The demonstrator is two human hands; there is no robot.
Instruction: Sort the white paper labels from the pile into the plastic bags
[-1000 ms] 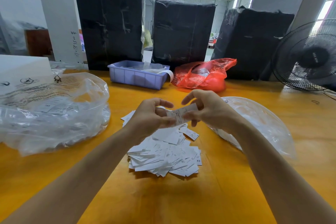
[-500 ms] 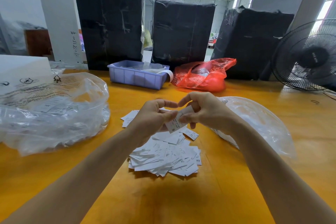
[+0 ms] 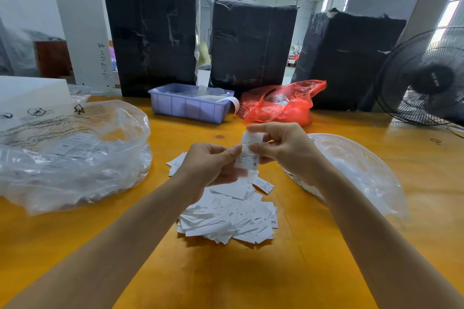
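A pile of white paper labels (image 3: pixel 231 216) printed with sizes such as XL and XS lies on the yellow table (image 3: pixel 251 278) in front of me. Above it, my left hand (image 3: pixel 211 168) pinches a white label marked S (image 3: pixel 247 159) by its left edge. My right hand (image 3: pixel 286 148) pinches another label (image 3: pixel 252 138) just above it, the two labels overlapping. A large clear plastic bag (image 3: pixel 75 158) with labels inside sits to the left. A second clear bag (image 3: pixel 356 173) lies to the right of my right wrist.
A lilac plastic tray (image 3: pixel 190 105) and a red plastic bag (image 3: pixel 278 103) stand at the back of the table. Three black wrapped bales (image 3: pixel 251 45) rise behind them. A black fan (image 3: pixel 426 78) is at the far right, a white box (image 3: pixel 32 93) at the far left.
Both hands have stayed above the pile. The labels between my fingers were turned from lying slantwise to standing upright, and the S print now faces me.
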